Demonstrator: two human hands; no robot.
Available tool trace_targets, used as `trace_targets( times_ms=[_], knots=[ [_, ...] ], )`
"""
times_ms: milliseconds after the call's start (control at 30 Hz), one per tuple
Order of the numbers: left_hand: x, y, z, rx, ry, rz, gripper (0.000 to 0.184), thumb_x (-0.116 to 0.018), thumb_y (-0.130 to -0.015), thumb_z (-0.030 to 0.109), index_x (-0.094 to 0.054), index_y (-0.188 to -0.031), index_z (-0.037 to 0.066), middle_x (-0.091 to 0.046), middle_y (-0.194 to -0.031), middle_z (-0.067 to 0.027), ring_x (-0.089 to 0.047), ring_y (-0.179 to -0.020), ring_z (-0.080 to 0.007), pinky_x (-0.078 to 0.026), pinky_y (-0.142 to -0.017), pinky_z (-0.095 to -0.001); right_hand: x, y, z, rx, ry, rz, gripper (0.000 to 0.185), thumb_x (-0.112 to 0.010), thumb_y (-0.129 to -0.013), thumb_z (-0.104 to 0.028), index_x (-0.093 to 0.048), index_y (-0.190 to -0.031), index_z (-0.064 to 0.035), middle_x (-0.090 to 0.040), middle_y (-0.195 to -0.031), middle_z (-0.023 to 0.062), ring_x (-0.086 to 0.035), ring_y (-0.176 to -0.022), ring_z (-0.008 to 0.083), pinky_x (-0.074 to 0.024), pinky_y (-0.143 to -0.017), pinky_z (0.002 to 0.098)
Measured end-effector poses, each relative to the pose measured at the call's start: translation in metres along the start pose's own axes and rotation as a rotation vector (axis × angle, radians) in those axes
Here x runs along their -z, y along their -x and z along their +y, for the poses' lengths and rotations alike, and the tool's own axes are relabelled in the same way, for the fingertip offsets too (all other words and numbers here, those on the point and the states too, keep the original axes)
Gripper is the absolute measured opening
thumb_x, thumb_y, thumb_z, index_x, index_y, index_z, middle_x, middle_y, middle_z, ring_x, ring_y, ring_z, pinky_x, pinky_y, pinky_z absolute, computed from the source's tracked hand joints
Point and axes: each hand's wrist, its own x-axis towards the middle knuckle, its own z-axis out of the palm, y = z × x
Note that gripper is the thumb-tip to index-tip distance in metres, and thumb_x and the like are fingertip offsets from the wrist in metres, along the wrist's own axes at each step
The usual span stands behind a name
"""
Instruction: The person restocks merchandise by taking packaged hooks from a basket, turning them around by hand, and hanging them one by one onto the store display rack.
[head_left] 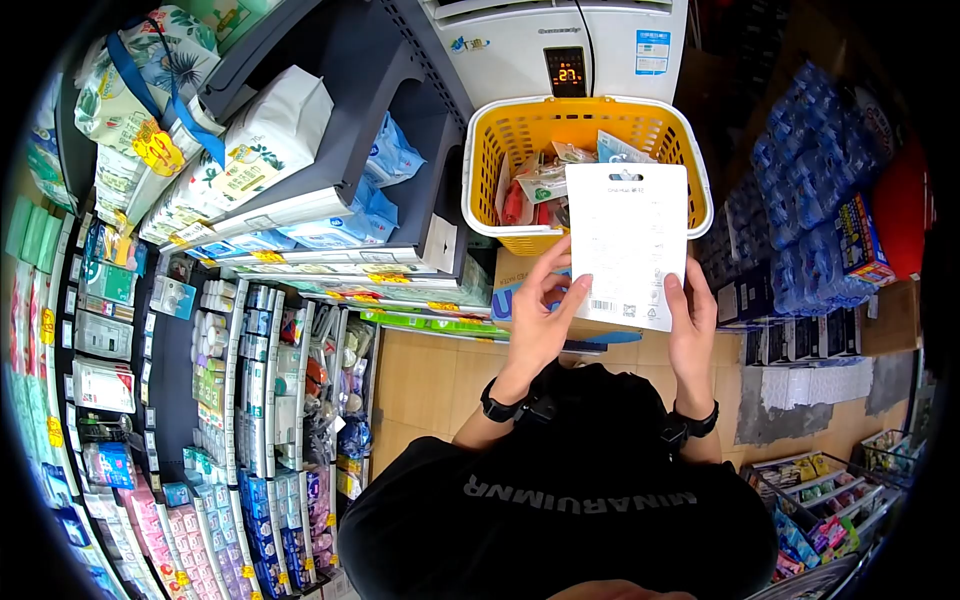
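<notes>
From where I stand, the person in the black top (pixel 560 500) has a white card package (pixel 627 240) up in front of them, held by its lower part with both hands. The left hand (pixel 545 310) pinches the lower left edge, thumb tip on the card; the right hand (pixel 692 325) grips the opposite edge, thumb on the printed face and fingers along the side. The card is nearly upright to the eye, its hanging slot at the top, a barcode near the bottom. It partly covers a yellow basket (pixel 540 120) with a pale rim, where small packets (pixel 545 182) and something red (pixel 515 203) lie. Just past the basket stands a white appliance (pixel 620 60), its display lit; shelves (pixel 400 215) of packaged goods line the left.
</notes>
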Motion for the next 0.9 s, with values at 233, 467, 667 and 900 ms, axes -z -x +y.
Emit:
trace_targets(
  times_ms=[233, 467, 667, 900],
  knots=[
    [0.003, 0.003, 0.003, -0.036, 0.124, 0.008, 0.041, -0.057, -0.106, 0.007, -0.053, -0.146, 0.002, -0.068, -0.117, -0.0049, -0.063, -0.099, -0.0081, -0.051, -0.087, -0.0238, 0.003, 0.0, 0.003, -0.032, -0.007, -0.002, 0.033, -0.055, -0.108, -0.018, -0.057, -0.13, 0.0069, -0.068, -0.109, 0.0108, -0.059, -0.099, 0.011, -0.0465, -0.086, 0.0247],
    [0.004, 0.003, 0.006, -0.056, 0.135, 0.011, 0.038, -0.055, -0.107, 0.01, -0.056, -0.144, 0.002, -0.069, -0.118, -0.0062, -0.064, -0.102, -0.0087, -0.053, -0.089, -0.0247, 0.001, 0.001, -0.003, -0.05, 0.042, -0.025, 0.038, -0.059, -0.106, -0.018, -0.054, -0.134, 0.0065, -0.069, -0.113, 0.0137, -0.062, -0.101, 0.0134, -0.0486, -0.087, 0.0264],
    [0.006, 0.003, 0.006, -0.069, 0.12, 0.011, 0.038, -0.056, -0.107, 0.011, -0.057, -0.143, 0.001, -0.07, -0.118, -0.0069, -0.065, -0.102, -0.0091, -0.054, -0.087, -0.0249, -0.001, 0.002, -0.007, -0.042, 0.042, -0.031, 0.038, -0.062, -0.103, -0.016, -0.054, -0.133, 0.0067, -0.069, -0.114, 0.0157, -0.063, -0.102, 0.0148, -0.0497, -0.088, 0.028],
    [0.005, 0.002, 0.007, -0.064, 0.141, 0.007, 0.039, -0.057, -0.107, 0.013, -0.056, -0.143, -0.001, -0.069, -0.123, -0.0095, -0.065, -0.106, -0.0114, -0.054, -0.089, -0.0262, -0.001, 0.001, -0.007, -0.018, 0.072, -0.041, 0.038, -0.062, -0.103, -0.014, -0.054, -0.133, 0.0064, -0.069, -0.115, 0.0166, -0.064, -0.103, 0.016, -0.0499, -0.089, 0.0292]
  ],
)
